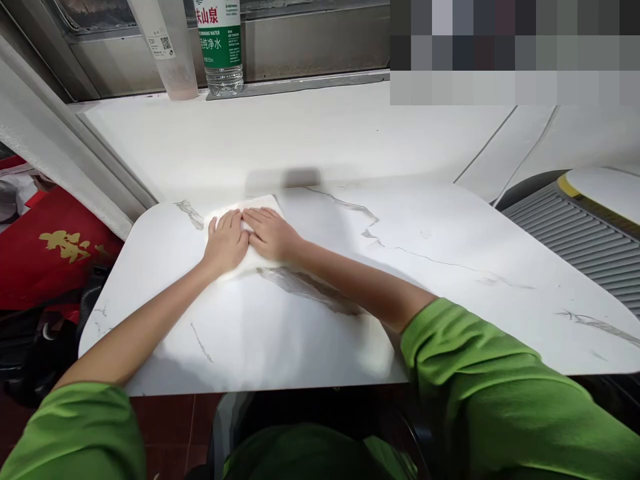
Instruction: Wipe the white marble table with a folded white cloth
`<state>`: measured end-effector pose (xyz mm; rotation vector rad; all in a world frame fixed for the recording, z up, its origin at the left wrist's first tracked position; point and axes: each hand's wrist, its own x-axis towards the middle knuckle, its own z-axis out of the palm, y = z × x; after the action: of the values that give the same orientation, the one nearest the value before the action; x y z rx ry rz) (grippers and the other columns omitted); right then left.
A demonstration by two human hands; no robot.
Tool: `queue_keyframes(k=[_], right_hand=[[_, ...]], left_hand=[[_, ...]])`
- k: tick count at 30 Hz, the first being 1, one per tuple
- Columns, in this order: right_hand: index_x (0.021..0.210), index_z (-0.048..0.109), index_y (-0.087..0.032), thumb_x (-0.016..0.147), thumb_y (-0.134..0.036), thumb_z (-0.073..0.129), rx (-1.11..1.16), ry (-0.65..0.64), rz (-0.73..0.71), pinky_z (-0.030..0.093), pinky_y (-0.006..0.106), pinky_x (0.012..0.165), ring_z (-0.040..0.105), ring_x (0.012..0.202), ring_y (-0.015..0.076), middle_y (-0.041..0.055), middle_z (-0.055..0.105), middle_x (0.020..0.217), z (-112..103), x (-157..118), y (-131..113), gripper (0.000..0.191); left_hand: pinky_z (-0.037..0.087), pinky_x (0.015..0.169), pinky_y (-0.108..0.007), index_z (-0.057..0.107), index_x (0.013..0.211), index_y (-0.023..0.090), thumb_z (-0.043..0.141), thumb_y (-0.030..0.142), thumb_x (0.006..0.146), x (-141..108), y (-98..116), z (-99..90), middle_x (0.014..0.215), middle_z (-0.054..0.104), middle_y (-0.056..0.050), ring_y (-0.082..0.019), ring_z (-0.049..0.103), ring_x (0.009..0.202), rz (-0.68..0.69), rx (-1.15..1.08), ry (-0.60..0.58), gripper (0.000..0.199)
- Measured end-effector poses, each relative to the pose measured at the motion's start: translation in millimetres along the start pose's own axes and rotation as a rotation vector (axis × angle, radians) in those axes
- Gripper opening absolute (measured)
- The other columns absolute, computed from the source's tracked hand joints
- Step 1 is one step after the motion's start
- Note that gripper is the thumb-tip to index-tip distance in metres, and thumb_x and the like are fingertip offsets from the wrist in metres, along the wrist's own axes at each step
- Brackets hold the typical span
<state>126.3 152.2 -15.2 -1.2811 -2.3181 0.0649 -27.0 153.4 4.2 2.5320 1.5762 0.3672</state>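
On the marble-patterned white table [310, 353], a white square cloth or paper towel [237, 263] lies flat near the far left side. My left hand [226, 241] rests palm down on its left part, fingers stretched out. Beside it, my right hand [273, 233] presses on the right part, also flat with the fingers extended. The thumbs meet or nearly meet between the two hands. Much of the sheet is hidden beneath my palms, so I cannot tell whether it is folded.
A water bottle [223, 50] and a tall translucent plastic cup [173, 53] stand on the ledge behind the table. At the left is a red bag [55, 247] with gold lettering. A grey ribbed surface [580, 227] borders the table's right side.
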Motion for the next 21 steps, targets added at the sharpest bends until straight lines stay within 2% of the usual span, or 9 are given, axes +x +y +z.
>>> queue_keyframes(k=[4,8,15,21], right_hand=[[0.136,0.056,-0.008,0.09,-0.018,0.037,-0.017,0.004,0.08,0.033,0.044,0.115,0.05,0.132,0.027,0.0154,0.057,0.143,-1,30,39,0.05],[0.134,0.057,-0.01,0.091,-0.017,0.035,-0.036,0.031,0.147,0.033,0.041,0.114,0.05,0.132,0.0248,0.0128,0.058,0.143,-1,37,55,0.049],[0.142,0.049,-0.003,0.095,-0.019,0.03,-0.114,0.012,0.186,0.029,0.045,0.117,0.044,0.139,0.0271,0.0171,0.05,0.15,-5,10,41,0.053],[0.146,0.046,-0.001,0.096,-0.021,0.03,-0.145,-0.027,0.193,0.028,0.048,0.119,0.041,0.142,0.0279,0.0185,0.046,0.152,-21,-40,21,0.055]], left_hand=[[0.02,0.123,-0.047,0.044,0.139,0.008,0.031,0.018,0.099,55,-1,3.1,0.152,0.047,-0.014,-0.025,0.039,0.142,0.047,-0.045,0.036,0.043],[0.025,0.121,-0.044,0.046,0.136,0.01,0.029,0.019,0.1,74,0,7.4,0.148,0.051,-0.011,-0.023,0.044,0.137,0.064,-0.051,0.073,0.041],[0.024,0.121,-0.045,0.05,0.136,0.014,0.034,0.019,0.096,59,13,11.5,0.15,0.05,-0.011,-0.024,0.042,0.14,0.08,-0.048,0.075,0.043],[0.021,0.122,-0.051,0.049,0.14,0.012,0.032,0.019,0.097,14,49,12.1,0.153,0.047,-0.014,-0.027,0.036,0.145,0.096,-0.016,0.056,0.047]])
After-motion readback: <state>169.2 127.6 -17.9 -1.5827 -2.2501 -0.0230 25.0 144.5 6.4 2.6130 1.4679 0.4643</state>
